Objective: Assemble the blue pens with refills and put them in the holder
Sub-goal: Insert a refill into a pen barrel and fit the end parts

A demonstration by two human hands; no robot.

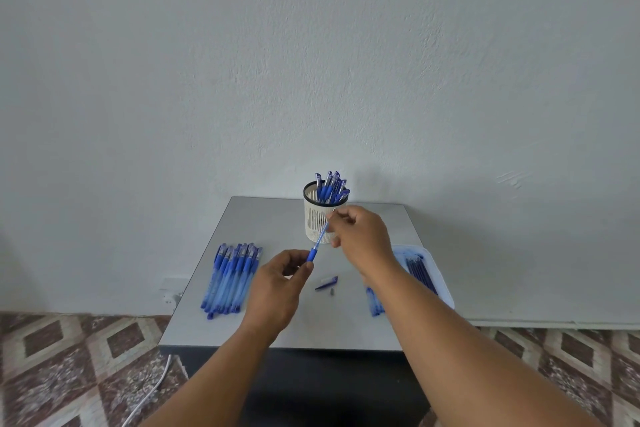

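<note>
Roughly midway: several finished pens stand in the holder (320,220), a row of pens (231,279) lies untouched on the bench (277,218). Both hands, left hand (277,288) and right hand (362,236), pinch a pen barrel (320,240) mid-air; cap (327,282) waits below.

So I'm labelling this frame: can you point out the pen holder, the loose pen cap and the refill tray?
pen holder (313,222): head view, slotted side wall.
pen cap (327,282): head view, mid-body.
refill tray (437,267): head view, right rim.
</note>
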